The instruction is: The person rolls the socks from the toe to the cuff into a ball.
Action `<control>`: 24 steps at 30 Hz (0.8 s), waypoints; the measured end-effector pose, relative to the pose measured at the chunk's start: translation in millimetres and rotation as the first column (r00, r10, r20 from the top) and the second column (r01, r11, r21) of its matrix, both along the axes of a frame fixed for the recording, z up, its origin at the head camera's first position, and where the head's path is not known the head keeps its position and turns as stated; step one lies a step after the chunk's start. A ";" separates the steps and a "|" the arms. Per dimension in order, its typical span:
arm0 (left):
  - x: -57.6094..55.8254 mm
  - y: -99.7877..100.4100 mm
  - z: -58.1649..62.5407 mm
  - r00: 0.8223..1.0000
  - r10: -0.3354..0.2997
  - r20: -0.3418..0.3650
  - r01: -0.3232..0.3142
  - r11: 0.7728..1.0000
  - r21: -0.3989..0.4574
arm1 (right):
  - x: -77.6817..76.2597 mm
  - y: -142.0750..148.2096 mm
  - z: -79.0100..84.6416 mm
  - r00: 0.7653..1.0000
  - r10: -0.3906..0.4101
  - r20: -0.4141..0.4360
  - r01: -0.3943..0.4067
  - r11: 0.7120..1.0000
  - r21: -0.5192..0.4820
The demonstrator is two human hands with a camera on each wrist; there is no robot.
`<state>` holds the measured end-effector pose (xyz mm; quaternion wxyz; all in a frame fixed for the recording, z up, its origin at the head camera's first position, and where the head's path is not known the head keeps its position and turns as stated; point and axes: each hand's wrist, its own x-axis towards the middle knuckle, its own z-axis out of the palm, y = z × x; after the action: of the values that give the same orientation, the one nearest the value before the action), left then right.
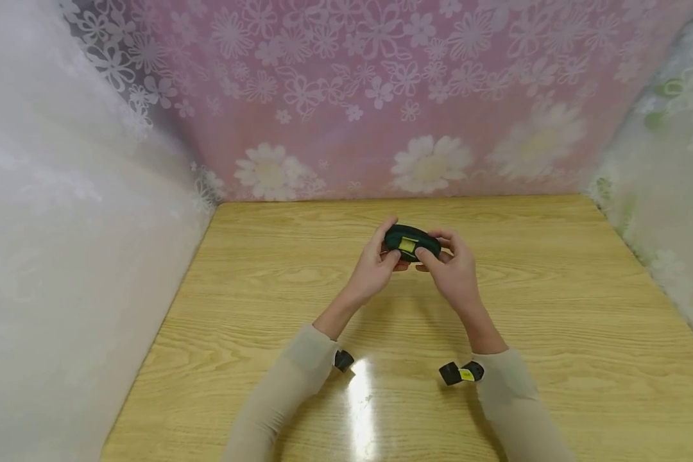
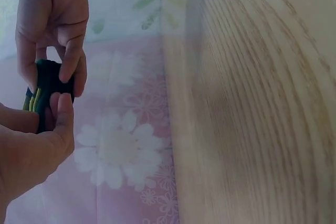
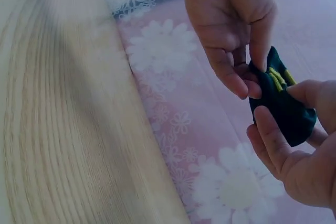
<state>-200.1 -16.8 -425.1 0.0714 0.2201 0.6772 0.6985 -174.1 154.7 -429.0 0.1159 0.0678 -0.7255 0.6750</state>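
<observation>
Both hands hold a small dark green cloth item (image 1: 424, 242) with a yellow rectangular patch or trim on its face, raised above the table. The left hand (image 1: 375, 263) grips its left end, thumb in front and fingers behind. At the other end, the right hand (image 1: 455, 266) pinches it, with the thumb near the yellow part. In the left wrist view the dark cloth (image 2: 47, 72) is seen edge-on between the two hands. The right wrist view shows the cloth (image 3: 286, 116) bent, with yellow raised strips; the exact kind of item cannot be told.
A wood-grain table (image 1: 254, 289) lies beneath the hands. Behind it hangs a pink flowered cloth (image 1: 346, 128), with pale walls on both sides. Small black cameras (image 1: 343, 360) sit at the wrists. A bright reflection lies on the table's near part.
</observation>
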 end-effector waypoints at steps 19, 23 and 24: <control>8.0 12.7 -0.9 0.983 0.178 0.051 -0.169 0.975 -0.146 | 4.3 -6.0 -2.5 0.995 -0.032 0.099 0.066 0.930 -0.361; 10.0 17.0 -2.0 0.973 0.230 -0.024 -0.230 0.950 -0.211 | 5.5 -7.8 -4.8 0.996 -0.081 0.048 0.092 0.948 -0.305; 10.2 18.1 -2.2 0.970 0.240 -0.035 -0.242 0.946 -0.215 | 5.9 -8.2 -5.3 0.995 -0.095 0.030 0.099 0.952 -0.289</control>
<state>-189.9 1.2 -427.3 0.0065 0.1295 0.7715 0.6229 -168.2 146.5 -434.2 0.1519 0.0091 -0.6219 0.7682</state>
